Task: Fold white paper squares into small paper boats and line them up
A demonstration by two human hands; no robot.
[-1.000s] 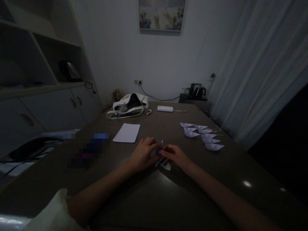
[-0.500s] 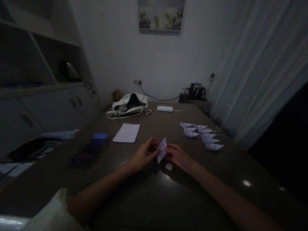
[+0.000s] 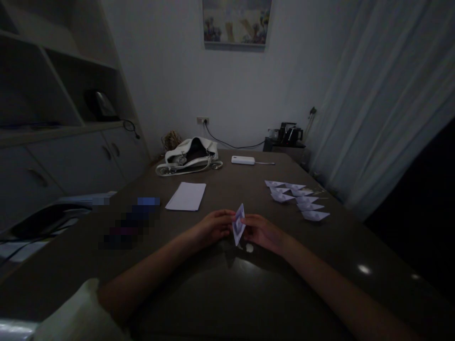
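A small white paper boat (image 3: 238, 227) is held upright just above the table, its pointed ends up and down and its folded hollow facing me. My left hand (image 3: 212, 226) grips its left side, fingers partly behind the paper. From the right, my right hand (image 3: 262, 231) pinches it, with the thumb on the near face and the other fingers curled behind. Several finished paper boats (image 3: 307, 207) stand in rows on the right of the table. Left of my hands lies a stack of white paper sheets (image 3: 186, 196).
At the far end of the brown table (image 3: 227, 293) lie an open white handbag (image 3: 192, 154) and a white power bank (image 3: 243, 160) with a short cable. A pixelated dark object (image 3: 131, 222) is on the left. A curtain (image 3: 384, 104) hangs along the right side.
The paper boat has turned from edge-on to show its open folded face. My left hand has shifted from covering it to holding its left side; my right hand keeps its pinch.
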